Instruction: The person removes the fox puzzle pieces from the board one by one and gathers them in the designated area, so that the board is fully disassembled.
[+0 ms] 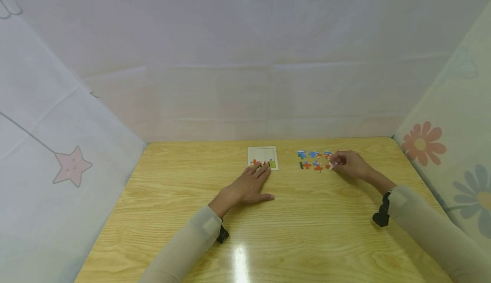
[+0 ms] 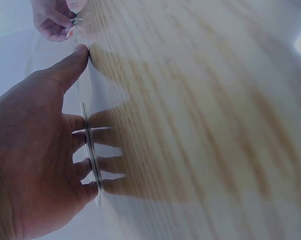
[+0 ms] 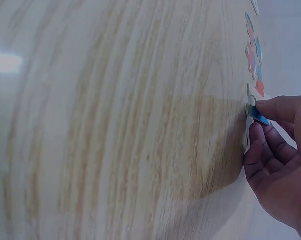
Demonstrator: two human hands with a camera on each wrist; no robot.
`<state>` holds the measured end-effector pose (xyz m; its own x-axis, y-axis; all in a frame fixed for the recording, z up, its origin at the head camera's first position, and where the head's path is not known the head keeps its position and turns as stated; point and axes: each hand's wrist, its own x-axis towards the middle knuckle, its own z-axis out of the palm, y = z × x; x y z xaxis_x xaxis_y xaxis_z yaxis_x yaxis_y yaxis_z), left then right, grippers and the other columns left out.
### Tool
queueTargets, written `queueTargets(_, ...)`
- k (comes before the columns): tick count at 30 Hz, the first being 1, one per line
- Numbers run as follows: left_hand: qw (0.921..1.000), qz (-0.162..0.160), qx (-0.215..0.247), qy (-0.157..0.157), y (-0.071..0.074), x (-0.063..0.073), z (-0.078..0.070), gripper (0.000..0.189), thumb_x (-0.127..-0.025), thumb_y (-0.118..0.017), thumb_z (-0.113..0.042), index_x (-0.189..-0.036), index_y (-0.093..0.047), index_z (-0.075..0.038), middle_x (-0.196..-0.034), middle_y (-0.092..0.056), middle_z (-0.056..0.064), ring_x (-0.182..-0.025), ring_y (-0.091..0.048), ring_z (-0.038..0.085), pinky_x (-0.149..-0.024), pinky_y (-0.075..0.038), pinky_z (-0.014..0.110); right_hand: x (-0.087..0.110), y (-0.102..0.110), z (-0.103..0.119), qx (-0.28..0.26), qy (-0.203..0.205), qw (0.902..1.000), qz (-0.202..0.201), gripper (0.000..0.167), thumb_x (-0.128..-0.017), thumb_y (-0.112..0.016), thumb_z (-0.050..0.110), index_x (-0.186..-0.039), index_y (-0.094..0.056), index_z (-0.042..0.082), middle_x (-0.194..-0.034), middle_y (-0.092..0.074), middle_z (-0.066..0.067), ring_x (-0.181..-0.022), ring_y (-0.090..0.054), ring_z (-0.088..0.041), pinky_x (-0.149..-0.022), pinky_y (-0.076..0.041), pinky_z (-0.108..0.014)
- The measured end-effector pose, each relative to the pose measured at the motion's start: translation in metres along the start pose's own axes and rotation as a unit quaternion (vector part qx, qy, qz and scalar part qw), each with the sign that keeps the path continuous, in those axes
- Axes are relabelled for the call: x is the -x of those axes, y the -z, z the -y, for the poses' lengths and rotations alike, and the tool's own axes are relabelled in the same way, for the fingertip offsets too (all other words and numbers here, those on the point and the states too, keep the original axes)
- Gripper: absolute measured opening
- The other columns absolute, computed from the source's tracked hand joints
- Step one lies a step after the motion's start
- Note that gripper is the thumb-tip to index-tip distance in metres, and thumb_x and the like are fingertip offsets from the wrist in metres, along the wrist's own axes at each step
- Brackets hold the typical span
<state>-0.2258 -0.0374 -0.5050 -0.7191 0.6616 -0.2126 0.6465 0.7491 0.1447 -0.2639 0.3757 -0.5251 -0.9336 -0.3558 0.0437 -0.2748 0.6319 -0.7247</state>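
My left hand (image 1: pixel 251 186) lies with fingers stretched out, its fingertips on the lower edge of a square puzzle tray (image 1: pixel 262 148). Along the tray's bottom, a row of colored pieces (image 1: pixel 272 163) is partly hidden by those fingers. From the left wrist view, the tray (image 2: pixel 92 160) shows edge-on under the fingertips. My right hand (image 1: pixel 350 165) is at the right end of the loose jigsaw pieces (image 1: pixel 317 166). Between its thumb and fingers it pinches a blue puzzle piece (image 3: pixel 260 116), close over the table in the right wrist view.
Loose blue and red pieces (image 1: pixel 301 154) lie in two rough rows right of the tray. The wooden table (image 1: pixel 307 232) ends at a pale cloth backdrop (image 1: pixel 230 99). Printed cloth walls (image 1: pixel 460 159) stand at both sides.
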Motion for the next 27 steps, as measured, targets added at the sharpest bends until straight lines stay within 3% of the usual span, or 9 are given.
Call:
queueTargets(13,1.0000,0.000,-0.001,0.001,-0.0009,-0.0009,0.0018,0.094,-0.105,-0.050,-0.067,-0.171,-0.018,-0.008,-0.179,-0.007,0.010,-0.164,-0.009,0.037,-0.130,-0.018,0.057,-0.0017,-0.0039,-0.0038,0.044,0.005,0.9989,-0.015,0.014,-0.097,-0.073,-0.002,-0.111,-0.074,-0.001,-0.101,-0.074,-0.013,-0.088,-0.066,-0.021,-0.072,-0.053,-0.029)
queueTargets(27,1.0000,0.000,-0.002,-0.002,0.0005,-0.0011,0.0030,0.092,-0.105,-0.052,-0.064,-0.170,-0.021,-0.007,-0.178,-0.010,0.011,-0.164,-0.012,0.037,-0.129,-0.021,0.058,0.0004,-0.0066,-0.0035,0.037,0.012,0.9992,-0.010,0.012,-0.098,-0.073,-0.002,-0.109,-0.074,-0.002,-0.101,-0.072,-0.013,-0.092,-0.065,-0.025,-0.076,-0.053,-0.030)
